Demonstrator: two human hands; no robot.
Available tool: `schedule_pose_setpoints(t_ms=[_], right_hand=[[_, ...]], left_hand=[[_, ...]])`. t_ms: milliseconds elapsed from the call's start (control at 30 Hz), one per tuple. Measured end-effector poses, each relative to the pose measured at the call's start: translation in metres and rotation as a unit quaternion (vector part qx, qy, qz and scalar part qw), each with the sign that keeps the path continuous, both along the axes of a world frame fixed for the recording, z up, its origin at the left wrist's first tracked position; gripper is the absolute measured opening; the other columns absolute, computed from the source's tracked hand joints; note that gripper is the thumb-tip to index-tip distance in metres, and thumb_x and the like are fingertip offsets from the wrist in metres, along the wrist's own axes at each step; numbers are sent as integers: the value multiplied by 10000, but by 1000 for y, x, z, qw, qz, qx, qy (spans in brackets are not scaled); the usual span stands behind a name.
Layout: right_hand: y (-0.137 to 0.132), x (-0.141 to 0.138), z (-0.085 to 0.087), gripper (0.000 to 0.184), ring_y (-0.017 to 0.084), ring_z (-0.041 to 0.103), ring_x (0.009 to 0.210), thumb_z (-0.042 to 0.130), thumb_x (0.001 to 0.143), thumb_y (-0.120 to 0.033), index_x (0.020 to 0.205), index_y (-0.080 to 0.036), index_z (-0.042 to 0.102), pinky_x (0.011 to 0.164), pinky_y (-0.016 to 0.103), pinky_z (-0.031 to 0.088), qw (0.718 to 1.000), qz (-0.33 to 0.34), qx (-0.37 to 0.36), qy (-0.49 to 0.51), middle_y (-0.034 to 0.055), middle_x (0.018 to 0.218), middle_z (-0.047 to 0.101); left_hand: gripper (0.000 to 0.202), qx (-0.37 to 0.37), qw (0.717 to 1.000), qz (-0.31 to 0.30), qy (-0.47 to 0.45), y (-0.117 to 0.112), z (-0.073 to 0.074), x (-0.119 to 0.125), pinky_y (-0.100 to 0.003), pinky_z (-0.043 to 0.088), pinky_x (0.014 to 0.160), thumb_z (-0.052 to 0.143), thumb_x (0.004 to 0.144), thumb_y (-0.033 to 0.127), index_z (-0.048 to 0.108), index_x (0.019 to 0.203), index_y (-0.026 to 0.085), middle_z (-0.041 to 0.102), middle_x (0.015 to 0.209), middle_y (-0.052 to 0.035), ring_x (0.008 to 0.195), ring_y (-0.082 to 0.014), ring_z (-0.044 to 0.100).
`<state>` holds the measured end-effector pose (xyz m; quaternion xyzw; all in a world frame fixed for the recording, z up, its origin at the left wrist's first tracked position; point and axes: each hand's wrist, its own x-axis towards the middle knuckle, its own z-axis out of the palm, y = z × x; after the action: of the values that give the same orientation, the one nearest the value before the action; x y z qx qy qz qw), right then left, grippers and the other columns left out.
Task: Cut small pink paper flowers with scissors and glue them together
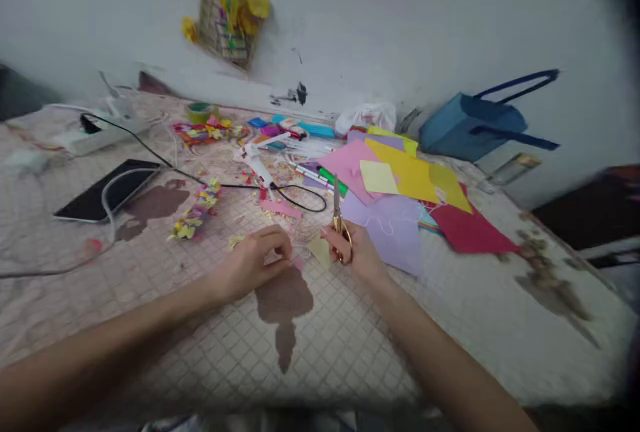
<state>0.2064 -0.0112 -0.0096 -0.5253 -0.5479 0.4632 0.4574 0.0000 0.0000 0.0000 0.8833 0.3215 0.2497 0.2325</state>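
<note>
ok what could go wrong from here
The scissors in the right hand point toward the black cord, whose loop lies close by, so a blade might snag it.
What looks like a white glue gun lies among paper scraps; if hot, it could scorch or stick to them.
The left hand is near the paper flower strip, so a sweep of that arm may knock it.

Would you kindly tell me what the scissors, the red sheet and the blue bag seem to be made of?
Scissors: apparently metal, slightly shiny, with gold-toned handles and greyish blades.
Red sheet: probably matte paper or thin card, flat with straight edges.
Blue bag: perhaps fabric, dull-surfaced with strap-like handles, though blur leaves that open.
</note>
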Motion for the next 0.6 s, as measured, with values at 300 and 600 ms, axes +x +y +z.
schedule_pose_setpoints(t_ms=[300,600], right_hand=[[-2,-1,-2,259,63,360,361,575,751,-386,629,-164,517,376,183,257,1000,-9,-2,10,-68,402,438],[-4,-6,-1,277,66,356,362,568,757,-402,624,-167,508,376,189,252,1000,-11,12,-7,-67,396,427]], left_hand=[[178,91,992,-34,84,-10,-9,5,-315,395,780,464,850,193,538,1011,175,553,992,-67,916,-186,498],[181,204,955,-84,198,-10,-8,12,-331,367,743,418,878,199,593,886,153,584,856,-73,846,-196,492]])
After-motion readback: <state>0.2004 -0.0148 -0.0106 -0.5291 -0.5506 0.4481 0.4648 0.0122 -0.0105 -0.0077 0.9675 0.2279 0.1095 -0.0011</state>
